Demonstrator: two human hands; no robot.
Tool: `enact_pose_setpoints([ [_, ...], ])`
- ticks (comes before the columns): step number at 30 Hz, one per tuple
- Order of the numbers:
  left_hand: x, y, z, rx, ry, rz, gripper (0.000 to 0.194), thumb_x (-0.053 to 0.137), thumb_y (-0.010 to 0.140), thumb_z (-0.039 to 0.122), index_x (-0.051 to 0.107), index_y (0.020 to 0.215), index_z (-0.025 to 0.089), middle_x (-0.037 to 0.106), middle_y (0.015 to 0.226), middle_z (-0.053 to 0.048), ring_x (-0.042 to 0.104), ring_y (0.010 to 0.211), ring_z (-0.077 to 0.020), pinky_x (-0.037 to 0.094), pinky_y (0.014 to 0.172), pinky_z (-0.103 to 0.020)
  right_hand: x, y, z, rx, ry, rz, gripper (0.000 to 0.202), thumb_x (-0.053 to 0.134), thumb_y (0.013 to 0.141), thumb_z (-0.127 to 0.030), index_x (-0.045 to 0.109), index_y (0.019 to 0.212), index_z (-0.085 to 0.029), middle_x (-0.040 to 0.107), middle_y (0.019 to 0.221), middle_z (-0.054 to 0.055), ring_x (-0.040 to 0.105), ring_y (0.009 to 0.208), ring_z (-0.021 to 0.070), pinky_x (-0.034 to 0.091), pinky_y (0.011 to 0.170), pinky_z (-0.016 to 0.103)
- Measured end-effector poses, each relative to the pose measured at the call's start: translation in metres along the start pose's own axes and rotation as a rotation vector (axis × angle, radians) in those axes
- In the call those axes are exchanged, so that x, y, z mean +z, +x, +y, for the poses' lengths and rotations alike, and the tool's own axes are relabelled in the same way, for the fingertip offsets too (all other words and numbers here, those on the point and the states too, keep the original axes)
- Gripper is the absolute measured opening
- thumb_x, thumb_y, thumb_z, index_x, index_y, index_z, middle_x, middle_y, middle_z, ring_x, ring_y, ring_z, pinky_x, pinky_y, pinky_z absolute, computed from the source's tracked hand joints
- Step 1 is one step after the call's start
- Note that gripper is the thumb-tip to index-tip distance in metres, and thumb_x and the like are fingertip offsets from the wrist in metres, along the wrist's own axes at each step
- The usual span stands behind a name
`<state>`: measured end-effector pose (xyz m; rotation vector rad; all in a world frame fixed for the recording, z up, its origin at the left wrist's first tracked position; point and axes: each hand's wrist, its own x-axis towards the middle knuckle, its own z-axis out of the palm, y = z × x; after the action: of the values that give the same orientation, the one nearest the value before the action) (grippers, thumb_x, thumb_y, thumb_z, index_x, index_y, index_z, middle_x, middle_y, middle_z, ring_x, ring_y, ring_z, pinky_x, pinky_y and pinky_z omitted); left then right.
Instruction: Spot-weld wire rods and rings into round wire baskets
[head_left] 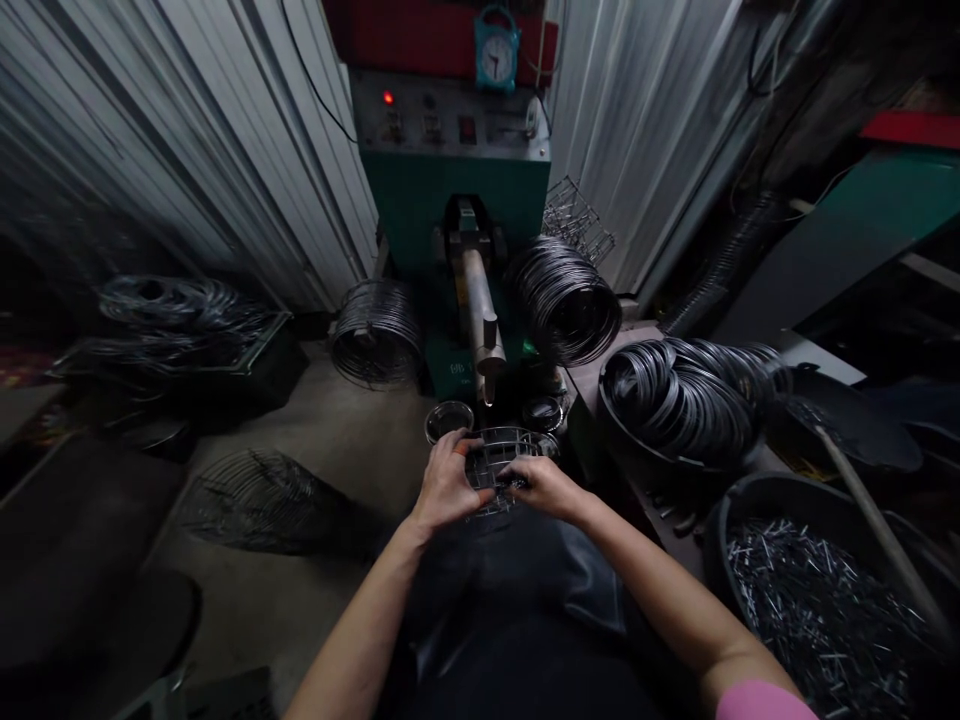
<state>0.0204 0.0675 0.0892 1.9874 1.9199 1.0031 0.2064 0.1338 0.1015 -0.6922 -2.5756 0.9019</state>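
Note:
A round wire cage (501,447) of crossed metal rods sits low in front of the machine, just above my lap. My left hand (445,487) grips its left side, with fingers over the top, thumb at the near edge and an orange band on one finger. At the near right part of the cage is my right hand (545,482). Its fingers are bent together around something small and dark that I cannot make out. Just beyond the cage, the metal electrode arm (480,300) of the green machine (465,175) points down towards it.
Wire ring bundles hang left (377,335) and right (568,300) of the machine arm. A tub of wire rings (694,400) and a bucket of short metal rods (817,600) stand to the right. At left are a wire-filled crate (262,345) and a wire stack (255,500) on the floor.

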Motion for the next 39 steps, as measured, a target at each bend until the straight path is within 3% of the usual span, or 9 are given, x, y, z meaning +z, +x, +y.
enact_pose_setpoints([
  [7,0.001,0.012,-0.012,0.012,-0.090,0.010,0.061,0.074,0.051,0.020,0.054,0.108,0.016,0.049,0.124,-0.014,0.048,0.117,-0.0320,0.044,0.096,-0.048,0.007,0.009,0.009,-0.074,-0.113,0.087,0.022,0.062,0.075,-0.008,0.066,0.094,-0.018,0.067,0.087,0.006,0.065,0.080,0.0165,0.050,0.071,0.024],
  [15,0.002,0.024,-0.021,0.031,-0.130,0.045,0.062,0.074,0.049,0.017,0.053,0.107,0.019,0.049,0.124,-0.013,0.048,0.118,-0.0320,0.043,0.097,-0.049,0.003,0.023,0.012,-0.111,-0.085,0.137,0.020,0.063,0.072,-0.007,0.065,0.089,-0.017,0.068,0.084,0.006,0.065,0.078,0.0164,0.051,0.070,0.024],
  [30,0.001,0.029,-0.018,-0.019,-0.120,0.069,0.059,0.073,0.049,0.019,0.054,0.105,0.018,0.050,0.122,-0.013,0.047,0.118,-0.0310,0.042,0.099,-0.048,-0.001,0.026,0.015,-0.078,-0.108,0.046,0.037,0.057,0.069,0.000,0.064,0.100,-0.019,0.068,0.097,0.007,0.064,0.089,0.0187,0.050,0.079,0.028],
  [39,0.002,0.040,-0.028,-0.008,-0.137,0.050,0.058,0.072,0.050,0.018,0.055,0.106,0.019,0.049,0.124,-0.011,0.047,0.120,-0.0299,0.041,0.100,-0.047,-0.006,0.035,0.015,-0.042,-0.188,0.036,0.043,0.053,0.065,0.004,0.064,0.101,-0.017,0.067,0.098,0.008,0.064,0.092,0.0199,0.050,0.080,0.028],
])
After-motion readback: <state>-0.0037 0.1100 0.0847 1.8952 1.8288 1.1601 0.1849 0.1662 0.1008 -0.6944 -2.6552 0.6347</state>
